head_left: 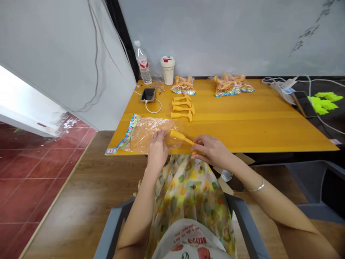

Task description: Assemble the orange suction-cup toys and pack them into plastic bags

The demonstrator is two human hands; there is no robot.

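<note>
A clear plastic bag [147, 133] with a colourful header strip lies at the near edge of the yellow table [242, 122]. My left hand [157, 151] pinches the bag's open end. My right hand [212, 150] grips the wide end of an orange plastic toy [181, 137], whose narrow end lies inside the mouth of the bag. Three more loose orange toys [182, 107] lie in a row further back on the table.
Filled bags of orange toys [183, 85] [231, 84] sit at the back, beside a water bottle [143, 63] and a white cup [168, 70]. A phone [148, 94] charges at left. Green pieces [326, 100], a second phone and a power strip lie at right.
</note>
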